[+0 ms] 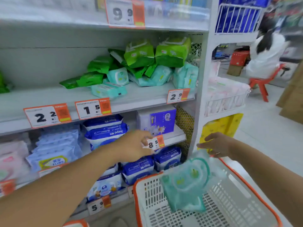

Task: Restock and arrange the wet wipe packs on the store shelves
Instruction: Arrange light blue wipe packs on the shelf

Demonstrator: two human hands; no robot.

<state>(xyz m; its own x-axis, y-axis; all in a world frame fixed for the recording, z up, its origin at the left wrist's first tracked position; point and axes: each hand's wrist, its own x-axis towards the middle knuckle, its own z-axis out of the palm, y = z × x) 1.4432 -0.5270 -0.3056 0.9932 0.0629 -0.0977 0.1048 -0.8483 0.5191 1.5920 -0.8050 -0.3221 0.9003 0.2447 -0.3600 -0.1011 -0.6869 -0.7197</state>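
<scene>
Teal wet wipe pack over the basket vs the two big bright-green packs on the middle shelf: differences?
1. The blurred teal wet wipe pack is above the white orange-rimmed plastic basket; the two bright-green wipe packs sit atop the middle shelf's pile.
2. Teal pack tilts, its round lid facing the camera; green packs stand upright, side by side.
3. Colour: pale teal versus vivid green.
Shared: soft plastic wrapping.

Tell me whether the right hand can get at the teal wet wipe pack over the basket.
Probably yes. The right hand hovers open just above the teal wet wipe pack, and nothing lies between them over the white basket.
</scene>
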